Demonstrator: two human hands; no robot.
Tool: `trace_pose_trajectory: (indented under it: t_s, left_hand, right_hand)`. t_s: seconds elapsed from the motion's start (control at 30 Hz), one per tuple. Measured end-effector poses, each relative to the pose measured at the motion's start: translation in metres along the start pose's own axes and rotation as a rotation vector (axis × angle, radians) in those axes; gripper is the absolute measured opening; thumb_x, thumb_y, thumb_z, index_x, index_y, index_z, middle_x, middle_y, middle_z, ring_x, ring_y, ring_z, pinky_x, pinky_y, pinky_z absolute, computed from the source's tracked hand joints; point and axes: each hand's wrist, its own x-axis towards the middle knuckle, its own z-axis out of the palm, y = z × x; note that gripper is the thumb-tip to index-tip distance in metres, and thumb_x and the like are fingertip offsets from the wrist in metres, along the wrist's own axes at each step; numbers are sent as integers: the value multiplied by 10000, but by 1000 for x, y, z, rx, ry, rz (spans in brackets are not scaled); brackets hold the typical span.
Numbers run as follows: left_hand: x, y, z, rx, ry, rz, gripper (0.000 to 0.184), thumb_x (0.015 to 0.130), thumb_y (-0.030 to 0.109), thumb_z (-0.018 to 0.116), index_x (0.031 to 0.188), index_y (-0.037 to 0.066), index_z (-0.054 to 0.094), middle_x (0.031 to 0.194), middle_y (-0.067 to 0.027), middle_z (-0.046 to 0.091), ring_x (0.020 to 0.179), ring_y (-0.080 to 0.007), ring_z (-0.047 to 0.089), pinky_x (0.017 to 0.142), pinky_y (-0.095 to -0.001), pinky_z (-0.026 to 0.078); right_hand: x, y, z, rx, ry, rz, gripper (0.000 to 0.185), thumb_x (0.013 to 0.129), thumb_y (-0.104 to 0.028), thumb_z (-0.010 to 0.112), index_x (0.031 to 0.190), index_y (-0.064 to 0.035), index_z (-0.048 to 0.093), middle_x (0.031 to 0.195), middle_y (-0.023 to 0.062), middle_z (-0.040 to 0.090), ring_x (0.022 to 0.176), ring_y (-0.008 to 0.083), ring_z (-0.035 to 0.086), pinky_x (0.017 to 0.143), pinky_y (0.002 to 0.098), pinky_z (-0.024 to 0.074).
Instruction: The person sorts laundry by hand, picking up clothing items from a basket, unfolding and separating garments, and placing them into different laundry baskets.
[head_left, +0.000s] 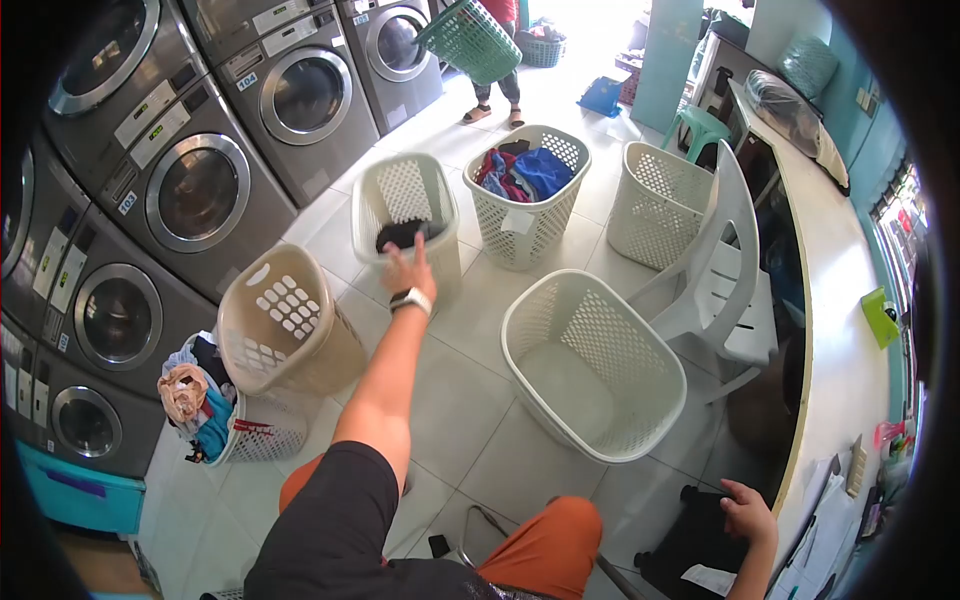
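Observation:
My left hand (pixel 410 278), with a pale-banded watch (pixel 411 298) on its wrist, reaches out with fingers apart over the near rim of a tall off-white laundry basket (pixel 437 200). A small dark cloth (pixel 402 234) is in that basket, just beyond my fingertips; any contact is hard to make out. My right hand (pixel 748 514) is at the lower right, index finger stretched out and the other fingers partly curled, with nothing seen in it. Close to it is a black object (pixel 690 548) with a white paper on it, its kind unclear.
A basket of red and blue clothes (pixel 527 178), a bare white basket (pixel 595 370), a beige basket (pixel 290 320) and a full basket (pixel 270 430) surround me. A white chair (pixel 715 275) stands by the counter (pixel 840 330). Dryers (pixel 305 95) line the left; a person carries a green basket (pixel 470 42).

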Motion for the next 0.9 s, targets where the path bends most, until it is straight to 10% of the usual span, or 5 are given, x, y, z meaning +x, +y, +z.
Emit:
trace_pose_trajectory:
  t_s: [0.1, 0.23, 0.4, 0.6, 0.9]
  left_hand:
    - [-4, 31, -6, -131, 102, 512, 501, 842, 183, 526, 1327, 202, 399, 1189, -156, 525, 990, -327, 559, 807, -451, 444]
    - [-119, 24, -10, -196, -388, 957, 346, 799, 162, 559, 1142, 124, 531, 979, -131, 580, 896, -317, 582, 704, -454, 479]
    - [-264, -75, -14, 118, -1207, 986, 465, 828, 370, 586, 1228, 149, 503, 1081, -157, 608, 988, -340, 585, 807, -463, 471]
    - [-307, -192, -122, 189, -1071, 527, 459, 817, 437, 558, 1191, 173, 542, 1065, -121, 621, 1016, -316, 582, 834, -490, 437]
    - [-385, -249, -197, -70, -202, 186, 407, 764, 348, 630, 1119, 150, 604, 1275, -163, 449, 1146, -392, 430, 908, -508, 389]
  right_hand:
    - [2, 3, -1, 7, -19, -18, 442, 878, -59, 513, 1312, -57, 429, 596, 42, 532, 435, 136, 515, 409, 297, 430]
    - [-1, 2, 0, -1, -22, -57, 435, 878, -61, 510, 1307, -58, 436, 590, 39, 529, 435, 130, 515, 400, 292, 431]
    - [5, 14, 0, -19, -21, -127, 413, 884, -63, 511, 1292, -53, 449, 612, 34, 537, 437, 131, 510, 397, 285, 426]
    - [-8, -1, 2, -98, -24, -136, 400, 874, -70, 527, 1270, -47, 476, 626, 38, 547, 457, 139, 525, 410, 292, 430]
    - [12, 18, -1, -218, 30, -184, 373, 864, -63, 540, 1236, -64, 521, 664, 49, 585, 501, 150, 554, 458, 312, 462]
